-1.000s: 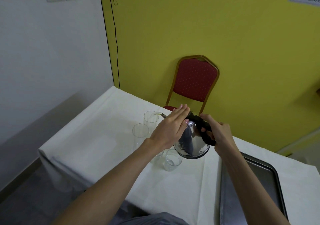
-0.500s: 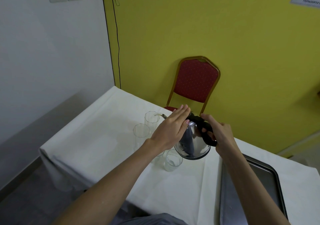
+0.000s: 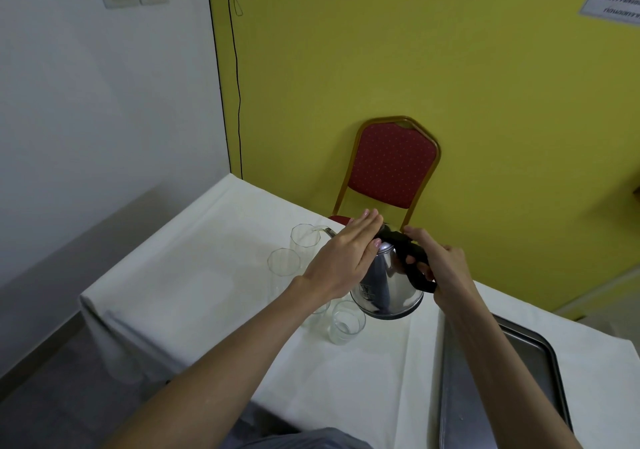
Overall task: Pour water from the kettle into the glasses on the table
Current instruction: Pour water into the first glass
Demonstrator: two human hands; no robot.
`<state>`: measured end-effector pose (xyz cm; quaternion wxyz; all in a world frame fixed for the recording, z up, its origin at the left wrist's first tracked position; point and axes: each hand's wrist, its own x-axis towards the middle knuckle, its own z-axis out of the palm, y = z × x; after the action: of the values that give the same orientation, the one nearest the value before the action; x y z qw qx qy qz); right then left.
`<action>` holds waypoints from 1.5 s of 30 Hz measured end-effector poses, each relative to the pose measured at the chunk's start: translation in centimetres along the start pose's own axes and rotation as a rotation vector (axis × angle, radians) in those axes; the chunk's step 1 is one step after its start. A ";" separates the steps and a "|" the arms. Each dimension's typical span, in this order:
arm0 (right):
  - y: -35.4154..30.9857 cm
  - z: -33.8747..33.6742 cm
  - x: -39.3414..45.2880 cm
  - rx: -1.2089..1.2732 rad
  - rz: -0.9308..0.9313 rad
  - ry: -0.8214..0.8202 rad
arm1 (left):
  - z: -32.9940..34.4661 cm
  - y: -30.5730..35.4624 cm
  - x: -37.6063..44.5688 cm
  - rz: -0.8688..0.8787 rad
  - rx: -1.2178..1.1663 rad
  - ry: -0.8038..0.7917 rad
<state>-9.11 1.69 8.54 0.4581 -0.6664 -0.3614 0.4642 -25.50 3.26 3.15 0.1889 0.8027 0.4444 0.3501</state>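
Observation:
A shiny steel kettle with a black handle is tilted to the left above the white table. My right hand grips the handle. My left hand lies flat on the kettle's lid, fingers straight. The spout reaches over the rim of the far tall glass, and water runs into it. A second tall glass stands just in front of that one. A short glass holding a little water stands below the kettle. Another glass is mostly hidden under my left wrist.
A metal tray lies on the table at the right. A red chair with a gold frame stands behind the table against the yellow wall. The table's left edge drops off near the white wall.
The kettle and both hands have barely shifted; the spout stays over the far tall glass. The view has tilted slightly downward.

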 end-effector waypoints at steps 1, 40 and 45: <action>0.0 0.0 0.0 0.000 0.001 0.001 | 0.0 0.0 0.0 0.001 0.000 -0.001; -0.1 0.2 1.3 -0.043 -0.001 -0.029 | -0.1 -0.7 0.6 -0.011 -0.014 -0.003; -0.2 0.3 1.4 -0.061 -0.001 -0.027 | -0.3 -0.6 0.5 -0.007 0.006 -0.006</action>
<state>-9.01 3.13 8.25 0.4328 -0.6734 -0.3822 0.4617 -25.90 3.99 3.19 0.1892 0.8027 0.4476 0.3458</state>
